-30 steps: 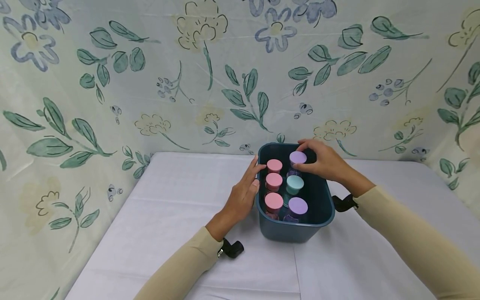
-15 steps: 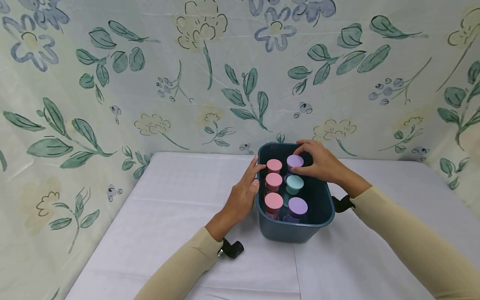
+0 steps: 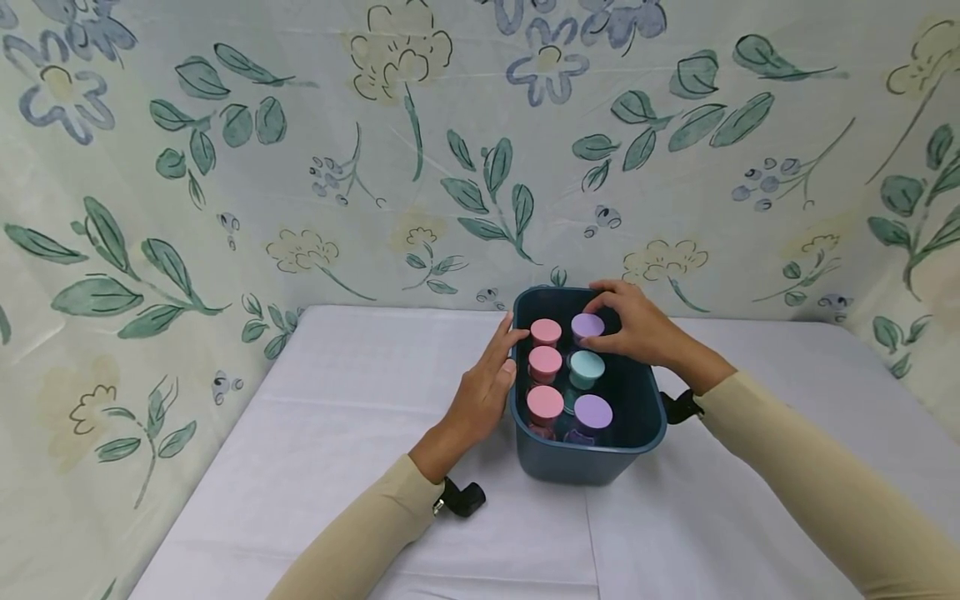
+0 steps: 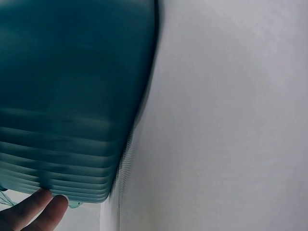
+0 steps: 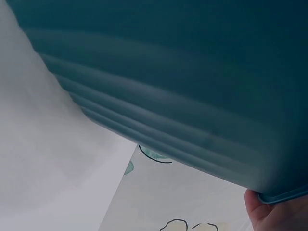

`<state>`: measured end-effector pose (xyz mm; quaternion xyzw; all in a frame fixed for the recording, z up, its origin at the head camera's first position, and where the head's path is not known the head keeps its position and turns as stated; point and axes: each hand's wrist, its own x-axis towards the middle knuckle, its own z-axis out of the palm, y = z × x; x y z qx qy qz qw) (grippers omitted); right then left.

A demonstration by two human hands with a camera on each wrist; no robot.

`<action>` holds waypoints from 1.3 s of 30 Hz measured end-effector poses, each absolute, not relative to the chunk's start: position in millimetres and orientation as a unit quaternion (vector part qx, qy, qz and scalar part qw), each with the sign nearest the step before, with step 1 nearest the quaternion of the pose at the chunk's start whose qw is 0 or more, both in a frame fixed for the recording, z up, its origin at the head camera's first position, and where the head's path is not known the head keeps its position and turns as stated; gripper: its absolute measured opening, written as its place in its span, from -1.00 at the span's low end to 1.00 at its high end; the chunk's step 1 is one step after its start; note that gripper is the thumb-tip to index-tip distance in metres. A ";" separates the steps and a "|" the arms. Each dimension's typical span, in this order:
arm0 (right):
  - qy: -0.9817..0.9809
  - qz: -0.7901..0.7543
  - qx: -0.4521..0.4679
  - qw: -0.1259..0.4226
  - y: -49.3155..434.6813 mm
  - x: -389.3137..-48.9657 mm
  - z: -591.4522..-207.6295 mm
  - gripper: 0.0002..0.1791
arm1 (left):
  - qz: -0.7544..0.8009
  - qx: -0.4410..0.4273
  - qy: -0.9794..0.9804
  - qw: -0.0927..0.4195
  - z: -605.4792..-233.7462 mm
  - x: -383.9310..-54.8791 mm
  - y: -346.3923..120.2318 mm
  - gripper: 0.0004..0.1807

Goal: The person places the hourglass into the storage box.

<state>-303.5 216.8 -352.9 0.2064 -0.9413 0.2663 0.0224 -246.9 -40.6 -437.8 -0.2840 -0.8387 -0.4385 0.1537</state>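
Observation:
A dark teal plastic bin (image 3: 577,467) stands on the table, holding small see-through jars with coloured lids. My right hand (image 3: 633,323) reaches over its far right rim and pinches a purple-lidded jar (image 3: 587,323) by the lid, thumb on the near side. Along the bin's left wall rests my left hand (image 3: 483,387), its fingers mostly straight and one fingertip over the rim. In the left wrist view two fingertips (image 4: 57,207) lie against the ribbed outer wall. Part of the right hand (image 5: 274,211) shows below the bin rim in the right wrist view; the jar is hidden there.
Inside the bin, several pink-lidded jars (image 3: 545,362) form a left column. A teal-lidded jar (image 3: 587,367) and another purple-lidded jar (image 3: 593,412) stand on the right. White cloth (image 3: 360,400) covers the table, with a flower-print curtain (image 3: 375,167) behind.
My right hand has shifted slightly left with the purple-lidded jar, which has gone lower into the back of the bin, in line with the teal-lidded jar. The left hand stays in place.

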 end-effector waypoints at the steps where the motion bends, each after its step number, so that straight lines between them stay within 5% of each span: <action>1: -0.941 0.266 0.207 0.021 216.5 -303.8 -352.8 -0.56 | -0.439 -0.283 -0.839 0.153 -437.8 -247.0 -40.5 -0.39; 39: -0.953 0.186 0.238 0.012 212.7 -307.4 -348.3 -0.63 | -0.440 -0.283 -0.838 0.156 -438.2 -248.5 -39.3 -0.42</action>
